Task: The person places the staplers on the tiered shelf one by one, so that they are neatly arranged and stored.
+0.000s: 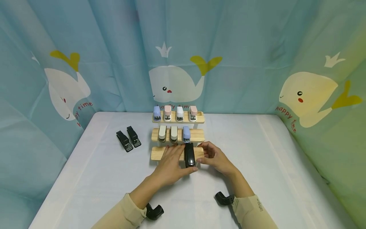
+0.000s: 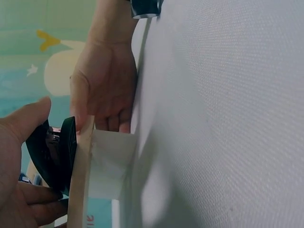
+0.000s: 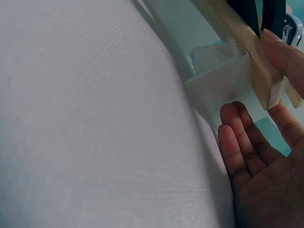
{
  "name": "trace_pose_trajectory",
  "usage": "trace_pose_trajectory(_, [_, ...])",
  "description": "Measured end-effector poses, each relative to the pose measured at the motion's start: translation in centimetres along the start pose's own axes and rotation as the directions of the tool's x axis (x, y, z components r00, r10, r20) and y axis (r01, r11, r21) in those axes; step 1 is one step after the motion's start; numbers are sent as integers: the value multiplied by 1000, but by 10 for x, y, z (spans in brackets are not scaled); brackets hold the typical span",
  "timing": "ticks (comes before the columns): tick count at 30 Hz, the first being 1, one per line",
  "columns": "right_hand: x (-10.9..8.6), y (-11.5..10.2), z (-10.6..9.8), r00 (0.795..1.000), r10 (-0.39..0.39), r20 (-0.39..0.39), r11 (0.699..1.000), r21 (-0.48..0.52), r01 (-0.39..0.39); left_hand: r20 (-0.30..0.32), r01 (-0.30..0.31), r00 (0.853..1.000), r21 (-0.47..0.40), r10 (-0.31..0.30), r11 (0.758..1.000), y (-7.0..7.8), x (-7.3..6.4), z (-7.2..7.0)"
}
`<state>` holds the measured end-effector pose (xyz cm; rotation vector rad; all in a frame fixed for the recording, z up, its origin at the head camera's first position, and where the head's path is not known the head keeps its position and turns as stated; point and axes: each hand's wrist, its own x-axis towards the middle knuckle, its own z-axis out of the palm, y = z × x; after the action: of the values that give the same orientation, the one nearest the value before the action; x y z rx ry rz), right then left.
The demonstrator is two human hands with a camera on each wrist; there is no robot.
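A black stapler [image 1: 190, 155] lies lengthwise front to back on the lowest wooden step of a three-tier display stand [image 1: 157, 153]. My left hand [image 1: 170, 165] holds it, thumb at the near end and fingers toward the far end. In the left wrist view the stapler [image 2: 68, 152] shows its gap between the upper and lower arms. At the right end of that same step, my right hand [image 1: 215, 158] grips the board between thumb and index finger. The right wrist view shows its other fingers [image 3: 231, 142] loosely bent beside the white support [image 3: 223, 85].
Several small pastel staplers stand on the upper two tiers, among them a blue one [image 1: 186, 134] and a pink one [image 1: 193, 113]. Two black staplers, one nearer [image 1: 124, 141] and one farther [image 1: 133, 136], lie left on the white tabletop [image 1: 94, 178]. A whale-print curtain [image 1: 243, 89] hangs behind.
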<state>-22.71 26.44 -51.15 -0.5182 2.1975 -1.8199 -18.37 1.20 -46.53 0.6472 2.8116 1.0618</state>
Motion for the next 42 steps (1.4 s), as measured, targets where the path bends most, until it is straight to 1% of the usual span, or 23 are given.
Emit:
trace_pose_trajectory(8, [0,-1,1,1000,-10,0,1000,3,10,-29,-35,999,13,35,999,-3,-5,-3])
trace_pose_trajectory(16, [0,-2,0,1000,-13,-14,1000,-11,13,-79,-88,993,-14,86,996,-8,-11,-7])
trace_pose_trajectory(22, [-1,-2,0,1000,-9,-15,1000,-16,8,-67,-78,995,-21,77,997,-10,-17,-12])
trace_pose_trajectory(25, [-1,-2,1,1000,-9,-14,1000,-13,9,-65,-75,995,-11,74,997,-13,-20,-15])
trace_pose_trajectory(30, [-1,-2,1,1000,-3,-18,1000,-10,3,-83,-83,993,10,84,996,-19,-24,-18])
trace_pose_trajectory(37, [0,-3,1,1000,-1,-21,1000,-7,1,-98,-86,992,-20,84,996,-24,-30,-24])
trace_pose_trajectory(42, [0,-2,2,1000,-8,-19,1000,-2,8,-97,-91,991,-14,90,996,-28,-34,-29])
